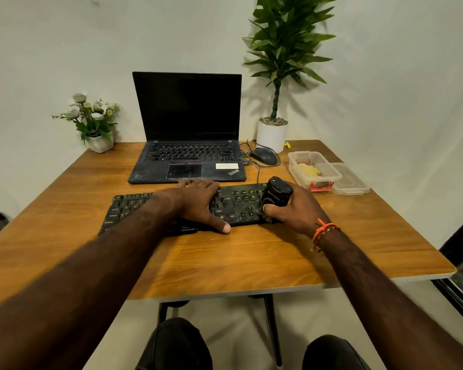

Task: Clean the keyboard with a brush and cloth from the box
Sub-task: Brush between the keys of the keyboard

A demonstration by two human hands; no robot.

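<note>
Keyboard [187, 206] lies on the counter [225, 257] under both hands. Left hand [198, 202] rests flat, fingers released, pinning it; right hand [297, 209] fingers clench the brush [277, 194]. Hard scrubbing could pop keys or slide it toward the box [314, 168] beyond the right fingers.

Black keyboard [233, 202] flat, brush [275, 194] at its right end

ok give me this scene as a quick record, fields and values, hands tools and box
left hand: flat on the keyboard, steadying it
right hand: gripping a black brush, bristles down on the keyboard's right end
box: clear plastic, open, right of the keyboard, yellow cloth inside
lid: off, beside the box
laptop: open behind the keyboard, screen dark
surface: wooden table
</note>
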